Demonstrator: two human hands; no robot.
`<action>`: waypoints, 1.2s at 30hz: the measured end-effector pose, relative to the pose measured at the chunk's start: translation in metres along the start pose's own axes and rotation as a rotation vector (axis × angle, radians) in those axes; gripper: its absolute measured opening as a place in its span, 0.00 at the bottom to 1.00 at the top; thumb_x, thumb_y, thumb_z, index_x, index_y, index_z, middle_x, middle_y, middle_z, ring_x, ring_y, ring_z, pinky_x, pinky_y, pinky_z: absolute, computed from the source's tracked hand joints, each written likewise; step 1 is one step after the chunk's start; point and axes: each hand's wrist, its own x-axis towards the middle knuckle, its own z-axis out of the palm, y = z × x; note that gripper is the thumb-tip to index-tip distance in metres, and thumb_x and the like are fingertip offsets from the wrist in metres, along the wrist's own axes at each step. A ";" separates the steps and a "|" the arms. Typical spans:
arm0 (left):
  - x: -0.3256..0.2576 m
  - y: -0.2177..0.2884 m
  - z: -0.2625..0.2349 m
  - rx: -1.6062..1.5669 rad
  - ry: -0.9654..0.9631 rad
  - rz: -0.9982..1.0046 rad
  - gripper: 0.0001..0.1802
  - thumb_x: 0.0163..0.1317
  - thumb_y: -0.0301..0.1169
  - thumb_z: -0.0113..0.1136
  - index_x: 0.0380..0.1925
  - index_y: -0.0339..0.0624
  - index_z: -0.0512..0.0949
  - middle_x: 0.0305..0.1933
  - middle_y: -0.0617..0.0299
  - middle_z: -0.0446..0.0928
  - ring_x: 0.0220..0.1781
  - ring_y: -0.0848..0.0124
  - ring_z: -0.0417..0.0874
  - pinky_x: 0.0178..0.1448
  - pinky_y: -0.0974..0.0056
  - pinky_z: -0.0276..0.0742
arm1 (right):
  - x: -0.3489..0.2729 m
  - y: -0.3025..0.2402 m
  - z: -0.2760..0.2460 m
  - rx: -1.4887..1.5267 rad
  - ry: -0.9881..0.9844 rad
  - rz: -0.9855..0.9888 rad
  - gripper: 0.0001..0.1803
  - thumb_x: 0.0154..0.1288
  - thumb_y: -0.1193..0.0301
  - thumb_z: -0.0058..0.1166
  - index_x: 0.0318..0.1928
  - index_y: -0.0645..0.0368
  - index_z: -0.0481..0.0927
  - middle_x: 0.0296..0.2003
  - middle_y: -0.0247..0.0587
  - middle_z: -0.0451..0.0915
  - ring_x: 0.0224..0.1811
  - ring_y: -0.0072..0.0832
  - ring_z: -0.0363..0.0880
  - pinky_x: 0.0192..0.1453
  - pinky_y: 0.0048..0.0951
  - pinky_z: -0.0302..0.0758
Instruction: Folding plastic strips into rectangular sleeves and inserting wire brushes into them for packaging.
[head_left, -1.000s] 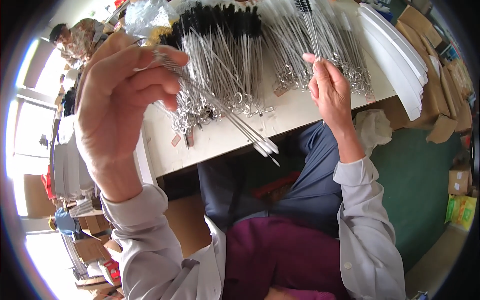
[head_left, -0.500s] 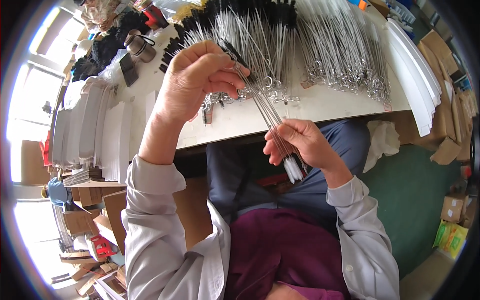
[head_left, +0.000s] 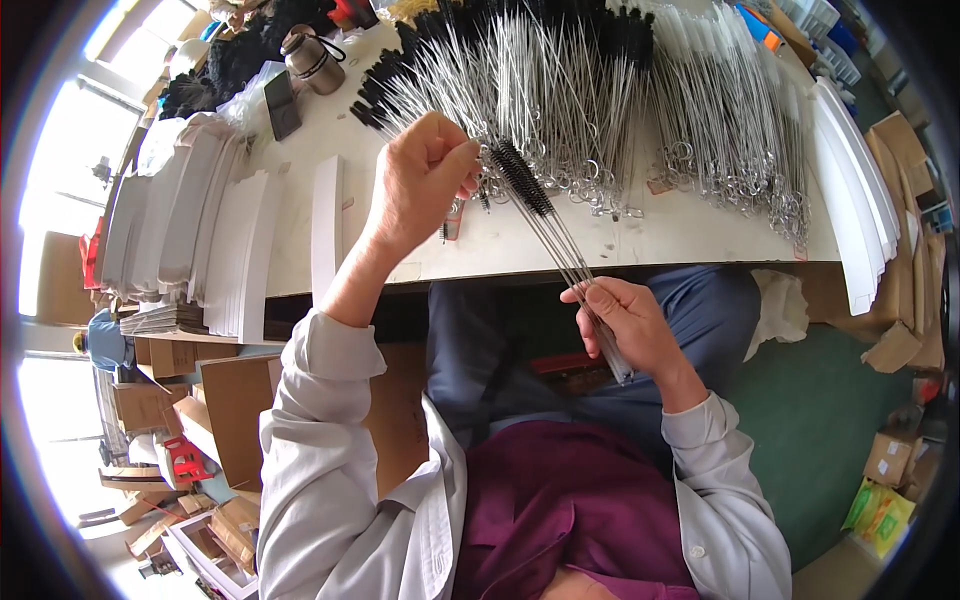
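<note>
My right hand (head_left: 630, 325) grips the lower end of a small bunch of thin wire brushes with black bristle tips (head_left: 545, 215), held below the white table's front edge (head_left: 520, 245). The bunch slants up and to the left. My left hand (head_left: 425, 180) is closed over the bristle end of it, above the table. Behind both hands, rows of the same wire brushes (head_left: 580, 110) lie spread across the tabletop.
Stacks of white card strips (head_left: 215, 235) sit at the table's left, and more (head_left: 860, 190) at its right. A metal flask (head_left: 312, 60) and a dark phone (head_left: 280, 105) lie at the back left. Cardboard boxes (head_left: 215, 400) stand on the floor to the left.
My left hand has moved right and lower along the bunch toward the bristle tips. My right hand holds the bunch's lower end slightly lower and more to the right.
</note>
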 end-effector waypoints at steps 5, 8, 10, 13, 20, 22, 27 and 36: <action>-0.025 -0.011 0.000 0.663 0.116 0.687 0.07 0.61 0.21 0.65 0.37 0.43 0.77 0.26 0.57 0.78 0.25 0.63 0.83 0.30 0.59 0.79 | 0.004 0.008 0.005 -0.113 0.034 -0.010 0.22 0.85 0.57 0.45 0.52 0.65 0.83 0.23 0.24 0.70 0.21 0.11 0.66 0.25 0.18 0.66; -0.049 -0.010 0.007 0.804 -0.052 0.737 0.08 0.58 0.20 0.64 0.36 0.43 0.77 0.24 0.61 0.72 0.23 0.60 0.80 0.28 0.54 0.76 | 0.006 0.014 0.009 -0.148 0.032 -0.005 0.22 0.85 0.56 0.46 0.50 0.63 0.84 0.22 0.21 0.66 0.21 0.10 0.61 0.24 0.17 0.61; -0.062 -0.015 0.001 0.843 -0.102 0.725 0.08 0.58 0.22 0.66 0.37 0.44 0.79 0.26 0.61 0.73 0.26 0.59 0.81 0.30 0.56 0.78 | 0.006 0.019 0.013 -0.235 0.090 -0.012 0.22 0.85 0.55 0.46 0.47 0.61 0.85 0.21 0.20 0.64 0.21 0.09 0.60 0.24 0.17 0.59; -0.085 -0.017 -0.027 0.822 0.173 0.446 0.18 0.56 0.24 0.72 0.47 0.37 0.82 0.41 0.52 0.85 0.36 0.56 0.88 0.40 0.58 0.84 | 0.003 0.024 0.013 -0.254 0.126 -0.015 0.22 0.84 0.55 0.48 0.45 0.60 0.85 0.20 0.19 0.63 0.21 0.09 0.59 0.24 0.18 0.58; -0.109 -0.057 -0.108 1.315 0.115 -0.611 0.42 0.59 0.60 0.71 0.55 0.30 0.79 0.52 0.40 0.83 0.57 0.45 0.84 0.62 0.48 0.78 | 0.000 0.026 0.013 -0.322 0.101 -0.024 0.21 0.83 0.56 0.50 0.43 0.62 0.86 0.19 0.18 0.59 0.20 0.09 0.53 0.23 0.20 0.52; -0.123 -0.070 -0.118 1.235 0.139 -0.575 0.46 0.53 0.65 0.72 0.47 0.25 0.81 0.49 0.38 0.83 0.53 0.46 0.85 0.60 0.49 0.81 | 0.001 0.029 0.015 -0.322 0.086 -0.033 0.22 0.83 0.56 0.50 0.43 0.62 0.86 0.19 0.18 0.58 0.20 0.09 0.52 0.23 0.21 0.51; -0.119 -0.073 -0.134 1.130 0.087 -0.614 0.36 0.59 0.55 0.69 0.47 0.27 0.82 0.45 0.41 0.84 0.49 0.49 0.87 0.58 0.52 0.82 | 0.003 0.033 0.017 -0.321 0.061 -0.022 0.22 0.83 0.56 0.50 0.44 0.63 0.86 0.19 0.18 0.58 0.21 0.10 0.52 0.24 0.21 0.51; -0.120 -0.073 -0.119 -0.533 0.443 -0.530 0.25 0.63 0.32 0.63 0.57 0.28 0.75 0.42 0.46 0.83 0.36 0.63 0.84 0.44 0.60 0.85 | -0.010 0.021 0.038 -0.436 -0.001 -0.045 0.22 0.83 0.57 0.51 0.43 0.64 0.86 0.20 0.23 0.67 0.23 0.13 0.60 0.26 0.23 0.60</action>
